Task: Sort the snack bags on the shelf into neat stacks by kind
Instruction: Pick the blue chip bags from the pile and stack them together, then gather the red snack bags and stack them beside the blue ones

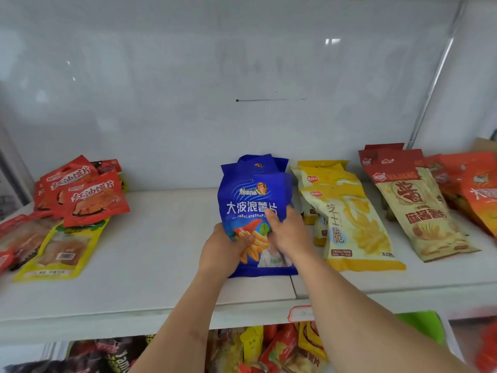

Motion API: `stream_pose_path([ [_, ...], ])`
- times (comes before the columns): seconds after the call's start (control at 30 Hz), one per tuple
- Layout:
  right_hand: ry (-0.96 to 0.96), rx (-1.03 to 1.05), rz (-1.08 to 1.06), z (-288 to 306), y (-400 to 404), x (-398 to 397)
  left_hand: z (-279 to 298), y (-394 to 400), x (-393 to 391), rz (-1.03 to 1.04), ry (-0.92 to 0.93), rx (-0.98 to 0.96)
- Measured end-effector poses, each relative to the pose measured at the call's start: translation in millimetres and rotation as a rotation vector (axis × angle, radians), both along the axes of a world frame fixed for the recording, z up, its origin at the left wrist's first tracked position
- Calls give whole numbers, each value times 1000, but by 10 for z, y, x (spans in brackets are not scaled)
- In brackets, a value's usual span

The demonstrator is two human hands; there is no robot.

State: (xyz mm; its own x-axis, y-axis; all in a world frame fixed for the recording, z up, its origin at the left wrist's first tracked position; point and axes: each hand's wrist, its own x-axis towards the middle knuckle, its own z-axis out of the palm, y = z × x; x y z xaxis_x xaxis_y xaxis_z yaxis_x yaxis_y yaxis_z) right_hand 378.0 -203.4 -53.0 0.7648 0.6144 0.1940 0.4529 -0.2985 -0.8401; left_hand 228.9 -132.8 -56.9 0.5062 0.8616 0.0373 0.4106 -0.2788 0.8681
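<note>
A single head-worn view faces the shelf front-on from close by, looking forward and slightly down. Its back wall fills the upper half, its front edge crosses low in frame, and both forearms reach in from the bottom edge.

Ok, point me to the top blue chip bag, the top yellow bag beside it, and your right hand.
top blue chip bag (248,208): head view, on its white lettering.
top yellow bag (357,230): head view, on its printed front.
right hand (289,232): head view, back of the hand, over the blue bag's right side.
</note>
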Motion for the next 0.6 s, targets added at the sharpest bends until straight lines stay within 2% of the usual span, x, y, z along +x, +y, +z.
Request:
stream_pose_path([
  [0.17,-12,-44,-46,119,89,58,79,-21,125,79,-15,12],
  [0.27,-108,-73,-90,179,61,39,112,-41,109,117,-21,27],
  [0.43,-466,-190,-90,264,-43,-116,204,-135,-31,192,80,134],
  [0.6,-863,-165,12,302,14,-368,243,-129,-416,293,314,404],
])
